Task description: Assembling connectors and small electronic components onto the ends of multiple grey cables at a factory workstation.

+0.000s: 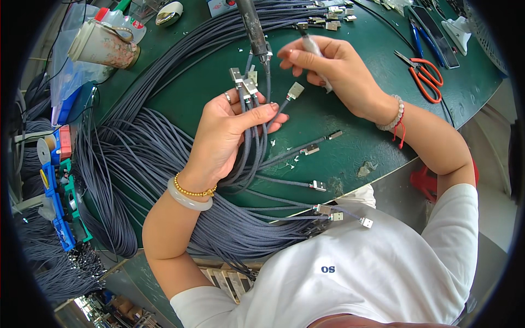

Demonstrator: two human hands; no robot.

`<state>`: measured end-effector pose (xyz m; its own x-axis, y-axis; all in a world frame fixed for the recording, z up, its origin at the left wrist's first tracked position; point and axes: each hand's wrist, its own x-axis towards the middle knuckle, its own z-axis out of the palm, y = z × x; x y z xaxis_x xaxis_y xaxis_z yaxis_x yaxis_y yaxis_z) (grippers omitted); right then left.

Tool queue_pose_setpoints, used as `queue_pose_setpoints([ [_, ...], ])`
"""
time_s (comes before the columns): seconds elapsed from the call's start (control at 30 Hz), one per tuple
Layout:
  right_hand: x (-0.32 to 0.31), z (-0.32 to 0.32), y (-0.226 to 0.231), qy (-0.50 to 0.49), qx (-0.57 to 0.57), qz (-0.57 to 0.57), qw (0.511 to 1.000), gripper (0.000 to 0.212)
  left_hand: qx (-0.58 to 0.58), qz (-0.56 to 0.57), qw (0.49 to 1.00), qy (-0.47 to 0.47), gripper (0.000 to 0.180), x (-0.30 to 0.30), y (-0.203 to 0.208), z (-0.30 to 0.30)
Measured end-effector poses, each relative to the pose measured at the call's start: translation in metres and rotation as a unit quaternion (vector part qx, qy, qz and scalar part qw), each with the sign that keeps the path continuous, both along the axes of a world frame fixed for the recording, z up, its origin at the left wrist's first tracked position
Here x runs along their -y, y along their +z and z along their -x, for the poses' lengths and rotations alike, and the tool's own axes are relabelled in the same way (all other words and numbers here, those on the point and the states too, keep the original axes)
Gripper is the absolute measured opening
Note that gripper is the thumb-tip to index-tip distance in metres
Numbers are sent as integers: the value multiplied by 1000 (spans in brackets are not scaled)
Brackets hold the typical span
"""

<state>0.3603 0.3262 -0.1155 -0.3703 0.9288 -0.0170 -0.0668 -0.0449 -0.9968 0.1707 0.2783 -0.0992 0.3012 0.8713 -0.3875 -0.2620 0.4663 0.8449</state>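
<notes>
My left hand (pixel 227 128) is closed around several grey braided cables, their metal USB plugs (pixel 249 86) standing up above the thumb. One more plug (pixel 296 91) on its cable juts out to the right of these fingers. My right hand (pixel 333 63), a little blurred, grips a slim whitish tube (pixel 314 48) with a dark tip, which looks like a pen or small brush. Between the hands and above them, a dark rod-shaped tool like a soldering iron (pixel 251 27) points down, its tip close to a plug on one cable.
Large bundles of grey cables (pixel 164 136) cover the green table (pixel 377 136) at left and near my body. More cable ends (pixel 331 19) lie at the back. Orange-handled pliers (pixel 426 79), blue-handled tools (pixel 418 41) and a phone (pixel 435 35) lie right. A cup (pixel 104 45) stands far left.
</notes>
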Motion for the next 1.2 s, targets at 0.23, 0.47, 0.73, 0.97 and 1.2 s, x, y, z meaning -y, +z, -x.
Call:
queue_pose_setpoints([
  [0.23,1,0,8,6,14,-29,999,27,-55,-11,997,-46,21,2,1,-1],
  [0.47,5,-7,10,48,28,-26,998,25,-28,-11,999,-22,20,6,-4,-1],
  [0.73,12,0,7,55,0,-72,996,24,-35,-63,997,-31,18,4,-8,5],
  [0.97,11,1,8,50,15,-73,996,23,-46,-45,997,-47,20,3,-4,4],
  [1.2,9,4,8,26,28,-36,999,24,-26,-47,998,-45,23,3,-2,5],
])
